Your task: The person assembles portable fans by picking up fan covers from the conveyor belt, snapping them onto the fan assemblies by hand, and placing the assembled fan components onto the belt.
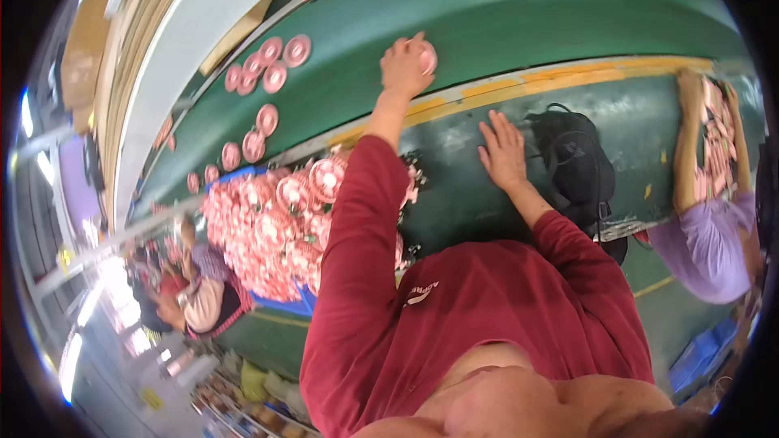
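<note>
One pink disc (430, 57) was in the grasp of our left hand (408, 65), just beyond the yellow strip (568, 75). Our right hand (504, 151) lay released, fingers spread, on the bench (454, 170) this side of the strip, near a black bag (578, 164). We had loose discs (297, 50) beyond the strip's left end and a heaped blue crate (305, 302) on its near side.

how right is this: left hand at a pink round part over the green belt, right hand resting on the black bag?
No: the head view shows the right hand spread over the green table beside the black bag, not on it. The left hand is at a pink round part over the green belt.
</note>
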A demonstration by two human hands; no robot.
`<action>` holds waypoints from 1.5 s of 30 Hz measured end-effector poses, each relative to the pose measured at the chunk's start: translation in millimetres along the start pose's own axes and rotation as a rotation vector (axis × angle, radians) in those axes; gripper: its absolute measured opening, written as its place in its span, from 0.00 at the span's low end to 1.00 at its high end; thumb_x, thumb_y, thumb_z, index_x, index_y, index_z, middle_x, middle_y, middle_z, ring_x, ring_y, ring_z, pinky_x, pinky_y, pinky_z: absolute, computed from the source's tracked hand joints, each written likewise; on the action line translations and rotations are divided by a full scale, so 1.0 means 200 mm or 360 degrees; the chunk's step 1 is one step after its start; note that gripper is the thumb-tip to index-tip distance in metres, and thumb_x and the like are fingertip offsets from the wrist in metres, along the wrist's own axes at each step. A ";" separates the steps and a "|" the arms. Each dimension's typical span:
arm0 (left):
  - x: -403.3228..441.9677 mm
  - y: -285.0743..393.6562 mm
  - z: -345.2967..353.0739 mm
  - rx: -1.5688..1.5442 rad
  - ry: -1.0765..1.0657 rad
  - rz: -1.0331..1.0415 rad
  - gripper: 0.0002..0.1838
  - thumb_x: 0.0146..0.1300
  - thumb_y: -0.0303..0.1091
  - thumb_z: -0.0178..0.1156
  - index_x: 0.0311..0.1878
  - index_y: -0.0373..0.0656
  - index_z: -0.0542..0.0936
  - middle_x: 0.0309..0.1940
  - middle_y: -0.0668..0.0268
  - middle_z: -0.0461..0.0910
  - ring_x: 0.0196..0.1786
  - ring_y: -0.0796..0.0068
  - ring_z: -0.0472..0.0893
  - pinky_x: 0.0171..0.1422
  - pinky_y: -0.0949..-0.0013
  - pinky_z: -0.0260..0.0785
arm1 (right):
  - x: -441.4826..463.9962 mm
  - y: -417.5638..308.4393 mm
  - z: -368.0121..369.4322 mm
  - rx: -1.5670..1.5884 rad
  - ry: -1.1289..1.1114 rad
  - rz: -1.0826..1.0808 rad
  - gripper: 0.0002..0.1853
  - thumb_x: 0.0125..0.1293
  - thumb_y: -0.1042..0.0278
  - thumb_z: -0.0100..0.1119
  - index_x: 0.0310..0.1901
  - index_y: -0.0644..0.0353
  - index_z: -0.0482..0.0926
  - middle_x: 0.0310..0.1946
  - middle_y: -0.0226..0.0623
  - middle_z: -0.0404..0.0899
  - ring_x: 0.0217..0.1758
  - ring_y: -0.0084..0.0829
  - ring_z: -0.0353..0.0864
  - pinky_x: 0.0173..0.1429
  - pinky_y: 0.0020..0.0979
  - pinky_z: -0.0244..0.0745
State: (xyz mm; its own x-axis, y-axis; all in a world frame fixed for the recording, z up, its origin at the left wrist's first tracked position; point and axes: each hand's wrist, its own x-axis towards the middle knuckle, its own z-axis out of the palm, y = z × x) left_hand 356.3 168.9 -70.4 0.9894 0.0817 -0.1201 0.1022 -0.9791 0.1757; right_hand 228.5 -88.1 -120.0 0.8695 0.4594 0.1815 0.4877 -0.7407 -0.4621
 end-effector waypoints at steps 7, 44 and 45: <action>-0.17 -0.06 -0.36 -0.0105 -0.0145 0.0026 0.52 0.41 0.48 0.73 0.72 0.57 0.59 0.65 0.54 0.65 0.64 0.46 0.68 0.66 0.48 0.63 | 0.00 -0.01 -0.01 0.0001 -0.0013 -0.0026 0.28 0.61 0.64 0.61 0.64 0.54 0.70 0.72 0.40 0.57 0.75 0.43 0.55 0.72 0.46 0.53; -1.54 0.45 -1.69 -0.2280 0.0375 0.1669 0.04 0.64 0.27 0.58 0.32 0.40 0.74 0.32 0.60 0.77 0.22 0.69 0.76 0.21 0.71 0.66 | -0.04 -0.02 0.05 -0.0169 0.0057 -0.0071 0.27 0.62 0.62 0.59 0.63 0.52 0.69 0.71 0.37 0.59 0.75 0.41 0.55 0.73 0.46 0.52; -1.52 0.45 -1.67 -0.2311 0.0358 0.1708 0.04 0.64 0.27 0.58 0.32 0.40 0.74 0.32 0.60 0.77 0.22 0.69 0.76 0.21 0.71 0.66 | -0.03 -0.01 0.06 -0.0160 0.0067 -0.0076 0.27 0.62 0.61 0.60 0.63 0.52 0.69 0.71 0.38 0.59 0.75 0.41 0.55 0.73 0.47 0.52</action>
State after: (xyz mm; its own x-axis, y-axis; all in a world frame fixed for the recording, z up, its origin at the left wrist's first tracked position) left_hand 98.7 118.6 307.9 0.6605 -0.2630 0.7032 -0.6399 0.2926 0.7105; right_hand 220.2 -83.7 -130.1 0.8465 0.4760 0.2384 0.5323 -0.7649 -0.3629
